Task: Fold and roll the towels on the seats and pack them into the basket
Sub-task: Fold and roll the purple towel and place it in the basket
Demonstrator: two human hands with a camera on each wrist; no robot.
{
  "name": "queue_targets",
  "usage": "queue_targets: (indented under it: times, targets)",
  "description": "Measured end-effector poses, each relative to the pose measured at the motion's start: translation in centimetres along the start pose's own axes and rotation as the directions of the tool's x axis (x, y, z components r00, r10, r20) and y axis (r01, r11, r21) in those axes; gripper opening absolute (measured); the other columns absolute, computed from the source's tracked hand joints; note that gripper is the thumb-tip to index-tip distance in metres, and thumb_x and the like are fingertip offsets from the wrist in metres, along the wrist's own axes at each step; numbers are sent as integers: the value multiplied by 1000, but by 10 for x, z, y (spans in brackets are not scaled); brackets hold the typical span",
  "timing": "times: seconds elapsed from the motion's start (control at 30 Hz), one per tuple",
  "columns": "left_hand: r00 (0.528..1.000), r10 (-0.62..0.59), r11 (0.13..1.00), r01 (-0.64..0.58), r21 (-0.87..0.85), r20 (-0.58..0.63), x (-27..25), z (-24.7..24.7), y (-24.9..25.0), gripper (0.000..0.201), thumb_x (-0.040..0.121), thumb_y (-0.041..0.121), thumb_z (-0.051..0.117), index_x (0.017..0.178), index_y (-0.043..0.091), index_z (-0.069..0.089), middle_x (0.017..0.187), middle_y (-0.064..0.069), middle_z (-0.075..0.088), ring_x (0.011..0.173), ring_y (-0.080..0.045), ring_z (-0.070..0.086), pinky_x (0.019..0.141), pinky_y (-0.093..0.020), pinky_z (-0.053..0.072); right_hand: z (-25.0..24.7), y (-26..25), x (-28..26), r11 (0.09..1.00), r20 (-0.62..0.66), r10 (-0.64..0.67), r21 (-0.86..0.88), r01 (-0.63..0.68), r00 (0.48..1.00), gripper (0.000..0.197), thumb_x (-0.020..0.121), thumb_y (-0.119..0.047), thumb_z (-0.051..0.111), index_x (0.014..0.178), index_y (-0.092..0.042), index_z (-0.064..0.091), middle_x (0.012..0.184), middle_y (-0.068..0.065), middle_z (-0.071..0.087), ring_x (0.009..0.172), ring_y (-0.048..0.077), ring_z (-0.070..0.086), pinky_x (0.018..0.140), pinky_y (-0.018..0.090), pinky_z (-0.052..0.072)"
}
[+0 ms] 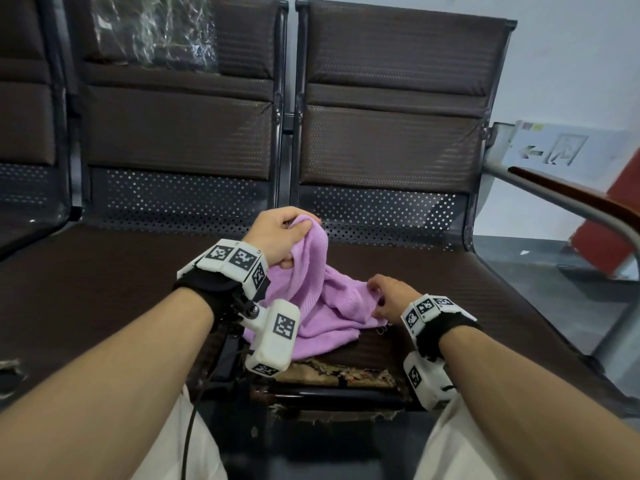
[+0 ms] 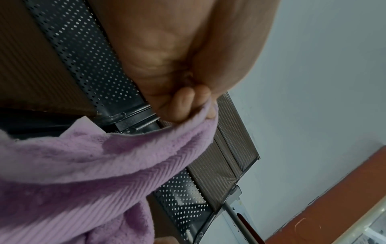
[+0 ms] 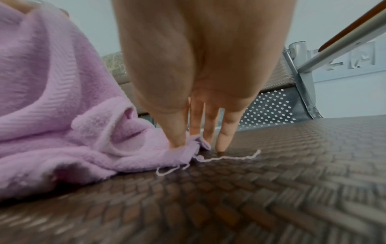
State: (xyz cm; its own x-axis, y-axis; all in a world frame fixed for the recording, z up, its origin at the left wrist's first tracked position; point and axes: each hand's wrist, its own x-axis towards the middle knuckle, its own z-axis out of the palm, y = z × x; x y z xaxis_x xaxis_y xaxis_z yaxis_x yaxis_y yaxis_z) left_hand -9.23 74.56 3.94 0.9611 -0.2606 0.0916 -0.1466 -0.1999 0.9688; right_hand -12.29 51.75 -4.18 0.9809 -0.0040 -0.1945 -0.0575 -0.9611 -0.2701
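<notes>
A crumpled purple towel [image 1: 332, 306] lies on the brown woven seat [image 1: 467, 299] in front of me. My left hand [image 1: 280, 237] grips one edge of it and holds that part raised above the seat; the left wrist view shows the fingers [image 2: 183, 99] curled round the towel's hem [image 2: 104, 165]. My right hand [image 1: 388, 296] is low at the towel's right corner. In the right wrist view its thumb and forefinger [image 3: 185, 142] pinch that corner of the towel [image 3: 52, 99] against the seat, while the other fingertips touch the seat. No basket is in view.
A metal armrest with a wooden top [image 1: 571, 199] bounds the seat on the right. The seat's front edge is torn [image 1: 339, 374]. Another seat stands to the left, with a plastic-wrapped backrest [image 1: 152, 29]. A loose thread [image 3: 229, 157] trails from the towel's corner.
</notes>
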Motion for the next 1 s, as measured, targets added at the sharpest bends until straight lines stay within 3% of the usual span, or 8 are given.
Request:
queue_targets:
  times: [0.13,0.3,0.43,0.53,0.6,0.77,0.9,1.0]
  targets:
    - [1000,3,1000,-3,1,12,-5,-4,3,17,94,12,54,94,15,71,44,4,45,33,-9,30,36,-16,27,0,-3,4,993,19,21,-116,-19,1000,47,86,-15,62,132,-15,51,135,7,52,121,25,52,102,30,41]
    - [999,-47,998,49,51,-27,-5,-9,8,21,93,6,50,101,13,67,57,-1,48,37,-9,37,35,-17,30,-1,-8,7,994,16,57,-92,-55,998,14,87,-18,59,99,-18,65,114,6,65,103,25,61,90,32,50]
    - [996,-55,997,58,51,-68,0,-9,8,23,91,4,47,103,10,66,70,-4,56,42,-9,43,36,-18,35,-2,-15,5,996,16,-22,-86,23,1000,9,89,-11,53,87,-16,60,108,9,66,92,24,58,76,25,41]
    - [993,-17,999,22,35,-120,3,-10,7,18,90,7,53,104,11,64,89,-6,64,65,-16,58,61,-26,52,0,-11,2,998,28,-39,-48,40,999,12,88,-7,50,87,-16,56,105,10,66,89,22,55,74,27,40]
    - [990,-15,1000,16,6,-143,4,-9,7,19,90,7,54,107,9,62,99,-10,64,81,-21,60,78,-34,53,-3,-8,0,999,-12,-37,31,38,999,12,89,-7,48,87,-15,56,98,8,64,87,22,56,75,29,43]
    - [994,19,997,-10,75,-111,3,-3,9,22,94,9,48,108,10,65,111,-11,65,97,-21,62,95,-36,49,-20,-8,-3,964,-274,-8,252,80,962,14,90,-9,49,78,-16,52,76,-1,60,70,16,56,61,24,42]
    - [992,73,992,-62,106,-99,-1,6,13,20,93,13,50,90,17,69,95,-4,68,98,-22,63,96,-38,49,-40,-21,-14,720,-361,93,668,188,928,20,97,-4,43,80,-12,48,65,7,54,54,19,57,58,36,54]
    - [984,95,990,-78,115,-148,0,15,16,26,92,11,46,81,25,66,88,3,65,86,-15,61,86,-30,48,-58,-32,-26,406,-467,79,822,400,881,23,98,2,38,84,-14,47,58,3,45,48,11,53,47,25,50]
